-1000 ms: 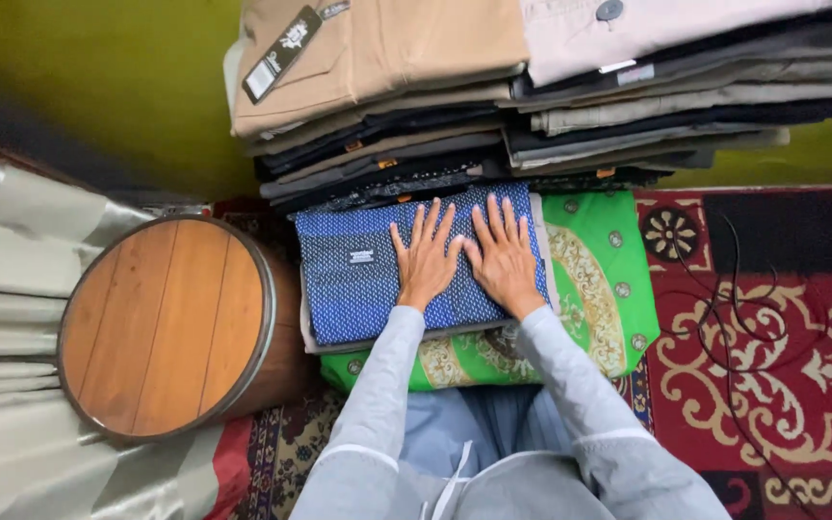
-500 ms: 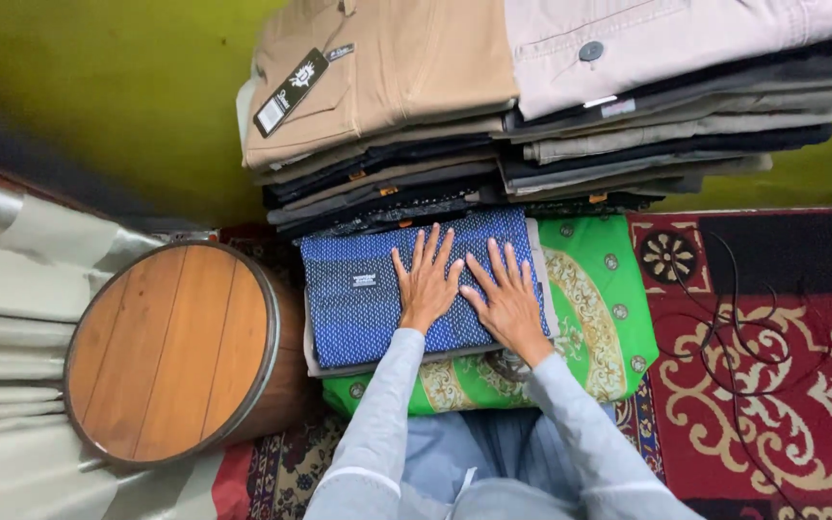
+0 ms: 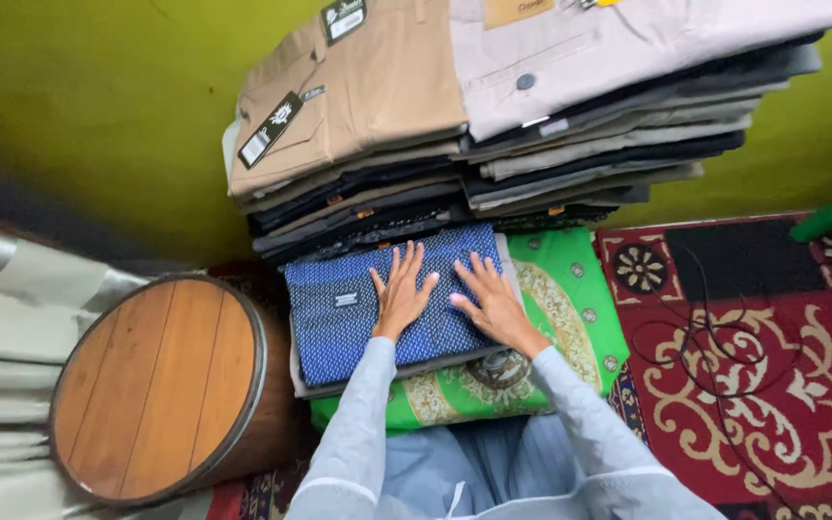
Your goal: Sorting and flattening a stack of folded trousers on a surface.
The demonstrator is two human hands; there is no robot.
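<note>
Left hand [image 3: 400, 292] and right hand [image 3: 489, 302] both spread flat, palms down, grasping nothing, pressing on a folded blue patterned garment [image 3: 358, 313], garment lying atop a green patterned cushion [image 3: 580, 318], just before stacked folded trousers [image 3: 455, 125], round wooden stool [image 3: 161, 385] beside it

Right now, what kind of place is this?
Probably a small clothes shop or stockroom at home. Tall piles of folded trousers with hanging tags lean by a green wall, and both hands press a folded blue cloth on a patterned rug.
</note>
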